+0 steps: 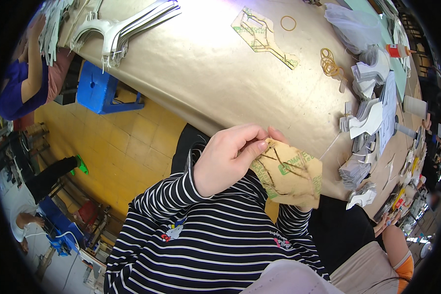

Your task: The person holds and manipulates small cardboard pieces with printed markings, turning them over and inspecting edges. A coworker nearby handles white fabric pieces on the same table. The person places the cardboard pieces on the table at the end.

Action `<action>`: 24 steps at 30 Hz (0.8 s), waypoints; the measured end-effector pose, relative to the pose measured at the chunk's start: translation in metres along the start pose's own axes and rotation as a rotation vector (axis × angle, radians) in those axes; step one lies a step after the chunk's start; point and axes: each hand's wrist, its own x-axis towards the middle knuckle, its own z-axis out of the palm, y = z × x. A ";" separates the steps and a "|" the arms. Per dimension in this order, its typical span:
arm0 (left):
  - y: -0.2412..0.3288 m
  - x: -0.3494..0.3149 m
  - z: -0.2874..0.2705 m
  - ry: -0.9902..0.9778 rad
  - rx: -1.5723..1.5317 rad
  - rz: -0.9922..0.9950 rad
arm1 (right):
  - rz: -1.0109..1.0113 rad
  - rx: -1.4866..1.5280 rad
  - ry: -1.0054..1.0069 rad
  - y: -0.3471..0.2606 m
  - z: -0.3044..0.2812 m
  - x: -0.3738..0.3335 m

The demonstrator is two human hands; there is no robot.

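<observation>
Tan angular sheet (295,183), pinched by left hand (226,159), mostly hides right hand (278,135), grip unclear.

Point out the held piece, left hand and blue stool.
Held piece (295,180): head view, middle of its face.
Left hand (224,159): head view, back of the hand.
Blue stool (96,93): head view, its seat.

head: worn left fisheye; faces down; fingers (246,133) near; table (191,68) beyond
</observation>
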 end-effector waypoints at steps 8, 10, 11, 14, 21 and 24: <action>-0.004 0.000 0.000 0.022 -0.008 0.014 | 0.106 0.059 0.021 -0.012 0.012 0.002; -0.003 0.001 -0.001 0.031 0.046 0.053 | 0.140 -0.017 0.017 -0.027 0.019 -0.001; -0.003 0.001 -0.002 0.025 0.068 0.065 | 0.150 -0.082 -0.026 -0.035 0.022 -0.001; -0.004 0.000 -0.003 -0.001 0.082 0.083 | 0.210 -0.473 -0.110 -0.051 0.025 -0.002; -0.007 0.000 -0.002 -0.035 -0.028 0.033 | 0.180 -0.022 -0.072 -0.041 0.025 0.000; -0.009 0.001 -0.002 -0.025 -0.075 0.000 | 0.145 -0.081 0.007 -0.034 0.023 0.000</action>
